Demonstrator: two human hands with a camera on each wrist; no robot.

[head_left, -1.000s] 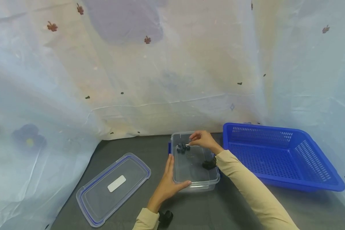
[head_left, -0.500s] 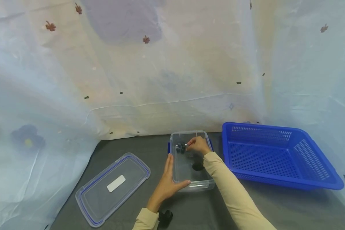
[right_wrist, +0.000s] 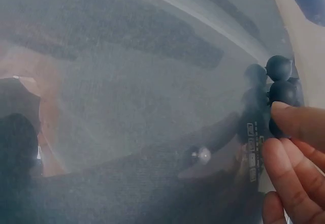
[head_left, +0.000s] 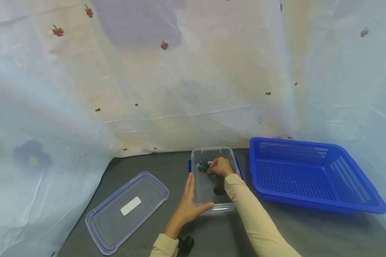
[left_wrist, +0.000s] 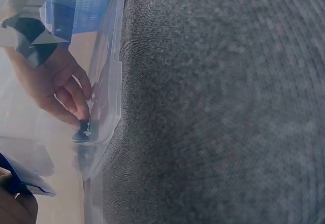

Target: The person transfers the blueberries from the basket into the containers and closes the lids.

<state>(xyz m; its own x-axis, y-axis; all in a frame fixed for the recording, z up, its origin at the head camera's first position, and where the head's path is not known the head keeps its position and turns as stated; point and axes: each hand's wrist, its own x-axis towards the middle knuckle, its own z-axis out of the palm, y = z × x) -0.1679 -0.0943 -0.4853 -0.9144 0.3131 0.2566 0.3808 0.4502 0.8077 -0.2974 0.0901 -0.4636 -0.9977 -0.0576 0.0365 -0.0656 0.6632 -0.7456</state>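
A clear plastic container (head_left: 223, 207) with blue side clips stands on the dark cloth. Several small dark round balls (head_left: 202, 166) sit together near its far left side. My right hand (head_left: 221, 167) reaches down inside, thumb and fingertips pinching one dark ball (right_wrist: 275, 128); two others (right_wrist: 279, 67) lie right beside it in the right wrist view. My left hand (head_left: 186, 208) braces the container, straight fingers along its left side and thumb at the front rim. Through the clear wall (left_wrist: 114, 97), the left wrist view shows the right fingertips low on the dark balls.
A clear lid (head_left: 154, 192) with a blue seal and white label lies on the cloth to the left. To the right stands a large blue perforated basket (head_left: 296, 178). A pale patterned plastic sheet (head_left: 193, 89) hangs behind and around.
My right hand has moved down and slightly left into the container, up to the dark balls. The left hand, the lid and the basket keep their places.
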